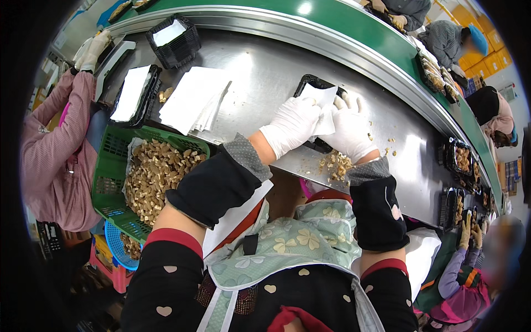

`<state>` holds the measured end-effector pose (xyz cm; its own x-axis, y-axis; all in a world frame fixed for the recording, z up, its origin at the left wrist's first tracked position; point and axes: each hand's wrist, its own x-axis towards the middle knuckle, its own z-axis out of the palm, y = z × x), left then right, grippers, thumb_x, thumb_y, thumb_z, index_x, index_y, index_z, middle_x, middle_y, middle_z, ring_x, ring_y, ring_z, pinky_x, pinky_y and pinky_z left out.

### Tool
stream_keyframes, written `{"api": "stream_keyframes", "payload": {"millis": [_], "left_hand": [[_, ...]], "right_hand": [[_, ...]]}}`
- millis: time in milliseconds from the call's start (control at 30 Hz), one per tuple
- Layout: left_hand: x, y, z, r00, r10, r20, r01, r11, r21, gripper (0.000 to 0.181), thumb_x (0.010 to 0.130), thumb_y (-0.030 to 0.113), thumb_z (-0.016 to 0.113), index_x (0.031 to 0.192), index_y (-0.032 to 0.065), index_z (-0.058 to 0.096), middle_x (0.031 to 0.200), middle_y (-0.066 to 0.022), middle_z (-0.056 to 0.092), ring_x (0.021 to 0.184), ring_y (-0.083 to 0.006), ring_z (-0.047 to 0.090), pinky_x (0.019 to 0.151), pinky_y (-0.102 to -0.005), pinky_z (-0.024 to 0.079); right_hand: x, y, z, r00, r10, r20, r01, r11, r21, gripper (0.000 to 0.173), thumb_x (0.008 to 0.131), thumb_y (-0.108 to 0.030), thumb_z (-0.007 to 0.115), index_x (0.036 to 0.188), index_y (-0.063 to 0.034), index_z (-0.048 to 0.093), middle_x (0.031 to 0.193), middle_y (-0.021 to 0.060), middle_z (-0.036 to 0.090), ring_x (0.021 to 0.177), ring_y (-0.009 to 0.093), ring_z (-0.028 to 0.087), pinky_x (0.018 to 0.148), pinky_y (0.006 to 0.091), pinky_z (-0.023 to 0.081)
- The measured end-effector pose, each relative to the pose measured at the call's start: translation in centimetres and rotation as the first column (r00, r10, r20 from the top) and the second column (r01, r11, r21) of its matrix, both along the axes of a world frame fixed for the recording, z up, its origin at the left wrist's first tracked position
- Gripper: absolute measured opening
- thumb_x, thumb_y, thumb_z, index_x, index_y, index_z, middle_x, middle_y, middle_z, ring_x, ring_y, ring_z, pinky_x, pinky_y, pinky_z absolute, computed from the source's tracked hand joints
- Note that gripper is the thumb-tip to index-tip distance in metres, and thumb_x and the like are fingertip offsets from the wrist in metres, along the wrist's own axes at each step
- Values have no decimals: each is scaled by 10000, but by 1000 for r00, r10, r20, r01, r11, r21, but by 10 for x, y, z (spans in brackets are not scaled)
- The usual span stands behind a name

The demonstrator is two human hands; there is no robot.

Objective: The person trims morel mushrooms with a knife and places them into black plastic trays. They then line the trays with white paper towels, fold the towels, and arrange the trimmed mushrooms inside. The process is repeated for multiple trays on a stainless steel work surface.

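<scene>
Both of my hands wear white gloves and meet over a black plastic tray on the steel table. My left hand grips a white paper sheet, its fingers curled on the near left part. On the sheet's right side, my right hand holds the paper close to the tray's rim, with some fingers spread. The sheet is creased and partly inside the tray, most of which is hidden by hands and paper. Beside my right wrist lies a small heap of brown and pale crumbs.
Left are a paper stack, a paper-topped black tray, stacked black trays and a green basket of brown chopped pieces. A green conveyor borders the table. Filled trays stand right. Other people work around.
</scene>
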<state>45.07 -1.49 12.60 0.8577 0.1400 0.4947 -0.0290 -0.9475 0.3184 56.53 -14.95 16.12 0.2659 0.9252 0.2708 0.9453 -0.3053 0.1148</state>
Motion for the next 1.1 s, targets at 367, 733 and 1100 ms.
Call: {"api": "stream_keyframes", "payload": {"millis": [367,733,1100], "left_hand": [[10,2,-3,991,-115,-65,123,984,128,254,865,169,592,1078,54,669,1103,-113,647,1052,-290,605,951,-393,465],[18,14,0,955,-149,-255,215,943,256,344,919,299,559,1194,119,662,1292,-130,590,1269,-316,487,1110,-470,327],[15,20,-4,969,-116,-216,155,972,175,354,930,319,573,1207,114,655,1275,-89,611,1263,-268,519,1142,-526,264]], "right_hand": [[4,-19,6,991,79,-103,-32,916,401,309,806,-75,624,1110,-37,665,1186,152,650,1190,361,560,1065,494,375],[-1,-9,-14,986,-109,-127,127,981,145,325,818,-86,573,1114,-52,701,1223,147,661,1259,359,540,1157,530,250],[11,27,-30,962,-97,-255,134,982,134,296,897,-183,494,1087,-73,693,1161,102,672,1132,278,615,1129,577,280]]}}
